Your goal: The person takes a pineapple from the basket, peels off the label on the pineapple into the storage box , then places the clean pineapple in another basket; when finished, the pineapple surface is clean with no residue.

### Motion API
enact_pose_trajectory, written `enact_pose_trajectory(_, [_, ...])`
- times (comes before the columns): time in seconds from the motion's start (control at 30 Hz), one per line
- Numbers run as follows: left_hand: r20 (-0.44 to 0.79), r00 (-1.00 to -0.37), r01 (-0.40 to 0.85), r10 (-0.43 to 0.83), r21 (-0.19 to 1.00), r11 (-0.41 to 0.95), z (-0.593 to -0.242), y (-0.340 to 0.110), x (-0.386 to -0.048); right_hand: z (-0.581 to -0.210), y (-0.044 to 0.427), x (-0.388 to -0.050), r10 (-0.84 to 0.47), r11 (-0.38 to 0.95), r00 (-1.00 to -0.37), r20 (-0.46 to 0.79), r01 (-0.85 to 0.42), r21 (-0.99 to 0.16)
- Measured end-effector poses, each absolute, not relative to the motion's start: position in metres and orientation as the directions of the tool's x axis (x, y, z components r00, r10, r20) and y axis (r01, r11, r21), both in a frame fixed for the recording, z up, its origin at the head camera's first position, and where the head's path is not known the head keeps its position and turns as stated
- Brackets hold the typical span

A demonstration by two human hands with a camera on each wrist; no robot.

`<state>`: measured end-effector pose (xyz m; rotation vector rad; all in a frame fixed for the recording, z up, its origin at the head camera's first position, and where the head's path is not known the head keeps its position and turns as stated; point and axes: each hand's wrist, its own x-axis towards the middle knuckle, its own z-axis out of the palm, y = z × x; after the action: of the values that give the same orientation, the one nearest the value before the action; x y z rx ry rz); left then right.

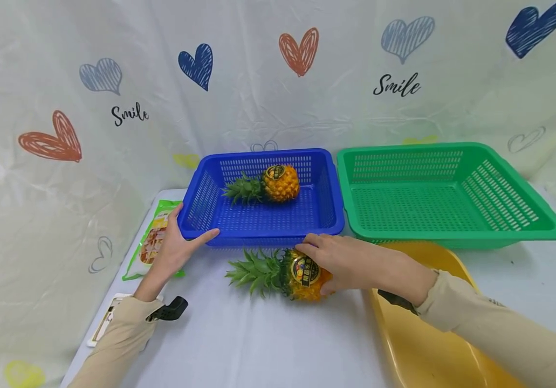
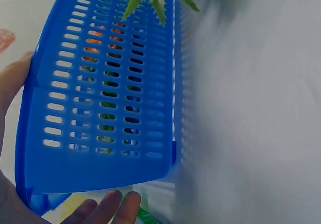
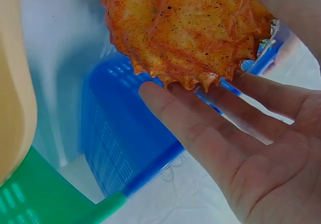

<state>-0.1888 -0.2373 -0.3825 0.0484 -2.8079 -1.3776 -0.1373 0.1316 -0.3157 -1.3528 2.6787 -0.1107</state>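
Observation:
A pineapple [image 1: 307, 276] with a round label lies on its side in front of the blue basket [image 1: 263, 234], its leaves pointing left. My right hand [image 1: 345, 258] grips its body from the right; the right wrist view shows the fingers [image 3: 200, 128] and thumb around the orange fruit [image 3: 185, 28]. My left hand [image 1: 173, 248] is at the basket's front left corner, thumb along the front and fingers at the left side. In the left wrist view the perforated basket wall [image 2: 100, 163] stands between thumb and fingers [image 2: 113, 206]. Another pineapple [image 1: 281, 184] lies inside the basket.
A green basket [image 1: 452, 237] stands right of the blue one. A yellow tub [image 1: 418, 345] is at the front right, under my right forearm. On the left lie a green-edged food packet [image 1: 151, 245] and a white object [image 1: 105, 320], partly behind my left arm. A patterned curtain hangs behind.

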Motion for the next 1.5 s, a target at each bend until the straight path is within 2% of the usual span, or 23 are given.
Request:
enact_pose_trajectory(0.07, [0.001,-0.999,-0.024,-0.038,0.764,0.645,-0.381,-0.236,-0.184,-0.316,0.132,-0.137,-0.801,0.598,-0.592,-0.088,-0.791,-0.128])
enact_pose_trajectory(0.13, [0.056,-0.997,0.003,-0.053,0.716,0.698,-0.38,-0.234,-0.178,-0.317,0.132,-0.137,-0.796,0.605,-0.598,-0.096,-0.785,-0.131])
enact_pose_trajectory(0.23, [0.28,-0.959,0.131,-0.047,0.582,0.803,-0.376,-0.225,-0.168,-0.317,0.133,-0.137,-0.788,0.616,-0.608,-0.101,-0.775,-0.14])
enact_pose_trajectory(0.27, [0.381,-0.924,0.196,-0.022,0.524,0.829,-0.374,-0.221,-0.165,-0.317,0.133,-0.137,-0.784,0.621,-0.612,-0.103,-0.771,-0.143])
enact_pose_trajectory(0.33, [0.577,-0.813,0.355,0.072,0.395,0.847,-0.37,-0.211,-0.158,-0.318,0.135,-0.136,-0.778,0.628,-0.619,-0.106,-0.764,-0.149])
enact_pose_trajectory(0.4, [0.685,-0.696,0.529,0.216,0.285,0.8,-0.364,-0.2,-0.151,-0.317,0.136,-0.135,-0.773,0.634,-0.626,-0.107,-0.757,-0.157])
enact_pose_trajectory(0.43, [0.7,-0.651,0.609,0.294,0.25,0.753,-0.361,-0.194,-0.148,-0.317,0.136,-0.135,-0.769,0.638,-0.63,-0.108,-0.754,-0.157])
enact_pose_trajectory(0.53, [0.631,-0.577,0.777,0.518,0.229,0.587,-0.356,-0.176,-0.137,-0.317,0.137,-0.133,-0.764,0.645,-0.637,-0.101,-0.75,-0.148])
enact_pose_trajectory(0.6, [0.532,-0.571,0.812,0.625,0.256,0.525,-0.358,-0.165,-0.132,-0.318,0.137,-0.133,-0.757,0.653,-0.645,-0.1,-0.744,-0.143])
enact_pose_trajectory(0.7, [0.401,-0.586,0.81,0.704,0.258,0.527,-0.368,-0.155,-0.129,-0.32,0.137,-0.132,-0.753,0.657,-0.65,-0.099,-0.74,-0.143])
enact_pose_trajectory(0.77, [0.342,-0.608,0.794,0.716,0.234,0.562,-0.376,-0.152,-0.129,-0.32,0.138,-0.133,-0.754,0.657,-0.65,-0.095,-0.739,-0.151])
enact_pose_trajectory(0.87, [0.322,-0.621,0.781,0.714,0.176,0.599,-0.385,-0.15,-0.132,-0.321,0.138,-0.135,-0.763,0.645,-0.642,-0.079,-0.748,-0.154])
enact_pose_trajectory(1.03, [0.357,-0.585,0.799,0.728,0.096,0.594,-0.391,-0.149,-0.139,-0.321,0.141,-0.136,-0.762,0.647,-0.643,-0.072,-0.75,-0.14])
enact_pose_trajectory(1.3, [0.371,-0.569,0.822,0.734,0.223,0.524,-0.396,-0.153,-0.144,-0.319,0.146,-0.134,-0.768,0.638,-0.637,-0.063,-0.754,-0.156])
enact_pose_trajectory(1.5, [0.436,-0.54,0.838,0.72,0.2,0.507,-0.402,-0.152,-0.146,-0.311,0.15,-0.132,-0.771,0.631,-0.635,-0.052,-0.75,-0.198])
